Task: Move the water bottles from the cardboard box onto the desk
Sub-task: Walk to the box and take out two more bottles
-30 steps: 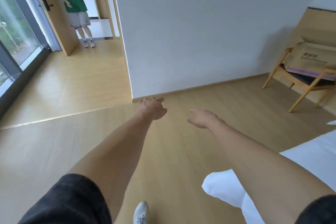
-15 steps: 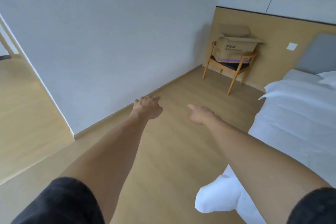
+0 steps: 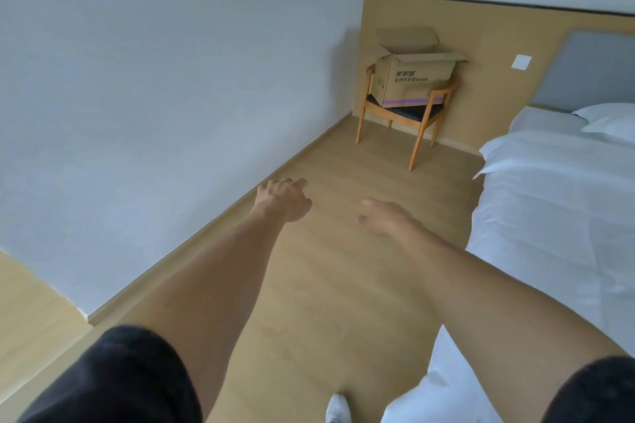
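A brown cardboard box [image 3: 415, 79] sits on the dark seat of a wooden chair [image 3: 417, 120] in the far corner of the room, against a wood-panelled wall. Its top flaps stand open, one tipped back toward the panel. Dark printed characters run across its front face, and a purple stripe crosses the bottom edge. The inside of the box is out of sight, so no bottles can be seen.

Two bare arms in short dark sleeves reach forward over a pale wooden floor. The left hand [image 3: 283, 199] hangs in the air with fingers loosely curled, holding nothing. The right hand [image 3: 386, 218] is likewise empty, fingers relaxed and pointing forward. Both hands are well apart from the box.

A bed [image 3: 556, 216] with white sheets fills the right side. A plain white wall runs along the left. A white shoe [image 3: 338, 409] shows at the near edge.
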Action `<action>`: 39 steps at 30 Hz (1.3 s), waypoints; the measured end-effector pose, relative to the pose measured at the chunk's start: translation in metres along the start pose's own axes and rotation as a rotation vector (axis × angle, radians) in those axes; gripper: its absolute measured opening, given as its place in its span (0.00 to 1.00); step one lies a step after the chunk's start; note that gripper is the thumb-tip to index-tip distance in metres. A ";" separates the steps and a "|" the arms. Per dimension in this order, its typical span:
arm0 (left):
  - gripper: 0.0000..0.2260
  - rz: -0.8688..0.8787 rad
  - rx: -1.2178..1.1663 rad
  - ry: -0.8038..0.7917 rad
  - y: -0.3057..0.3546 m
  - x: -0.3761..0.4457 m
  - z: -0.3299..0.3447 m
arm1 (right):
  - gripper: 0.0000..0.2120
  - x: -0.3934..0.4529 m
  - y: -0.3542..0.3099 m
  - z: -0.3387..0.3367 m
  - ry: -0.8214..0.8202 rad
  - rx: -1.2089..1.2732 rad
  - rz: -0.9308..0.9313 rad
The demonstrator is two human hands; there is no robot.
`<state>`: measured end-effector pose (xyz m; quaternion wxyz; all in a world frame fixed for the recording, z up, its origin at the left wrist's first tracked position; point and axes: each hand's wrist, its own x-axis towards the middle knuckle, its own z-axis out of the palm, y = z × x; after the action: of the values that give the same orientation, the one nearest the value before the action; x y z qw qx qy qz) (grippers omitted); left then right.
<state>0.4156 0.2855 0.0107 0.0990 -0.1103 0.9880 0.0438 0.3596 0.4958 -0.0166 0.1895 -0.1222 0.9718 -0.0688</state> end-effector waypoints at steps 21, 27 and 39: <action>0.22 0.278 0.005 -0.021 0.157 0.336 -0.070 | 0.29 0.249 0.139 -0.135 0.035 0.118 0.243; 0.24 0.382 -0.028 -0.033 0.193 0.449 -0.086 | 0.30 0.333 0.169 -0.175 0.068 0.144 0.357; 0.23 0.508 -0.027 -0.071 0.253 0.650 -0.135 | 0.28 0.478 0.195 -0.254 0.141 0.212 0.450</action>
<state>-0.2884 0.3807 0.0252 0.1180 0.1419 0.9792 0.0843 -0.2088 0.5790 0.0141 0.1436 0.1225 0.9727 -0.1349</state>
